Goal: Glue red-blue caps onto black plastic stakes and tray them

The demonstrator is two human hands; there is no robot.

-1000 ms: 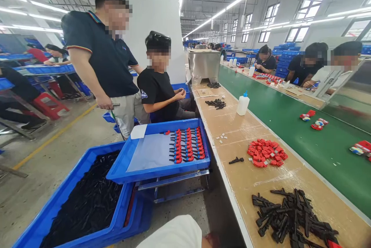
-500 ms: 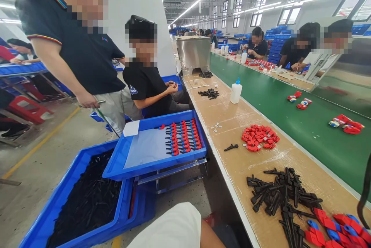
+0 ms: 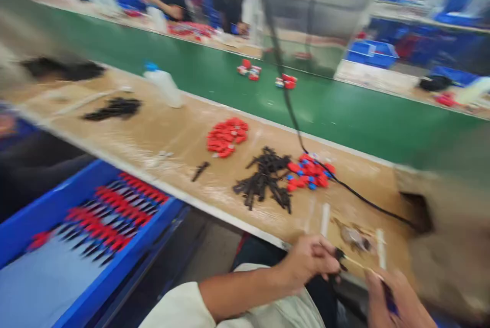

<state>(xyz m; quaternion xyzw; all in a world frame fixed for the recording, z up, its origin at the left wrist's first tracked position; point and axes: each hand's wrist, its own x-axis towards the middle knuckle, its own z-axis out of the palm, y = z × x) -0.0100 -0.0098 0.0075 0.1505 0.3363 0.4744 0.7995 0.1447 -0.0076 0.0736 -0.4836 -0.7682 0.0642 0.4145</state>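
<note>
My left hand (image 3: 309, 262) is closed in a pinch on a small black part (image 3: 339, 255) at the near edge of the brown bench (image 3: 172, 129). My right hand (image 3: 396, 300) is closed on a thin pale stick (image 3: 362, 265) whose tip touches that part. Just beyond the hands lie a heap of black parts (image 3: 264, 180), a heap of red and blue pieces (image 3: 309, 174) and a pile of red pieces (image 3: 226, 136). The whole view is smeared by motion.
A black cable (image 3: 291, 113) hangs down and runs across the bench to the right. A blue tray (image 3: 57, 205) holds rows of red-tipped parts at lower left. A white bottle (image 3: 164, 87) stands by the green belt (image 3: 344, 113). Other people work across it.
The view has swung right and down to the bench in front of me. Both my hands have come into sight, holding the black part and the stick.
</note>
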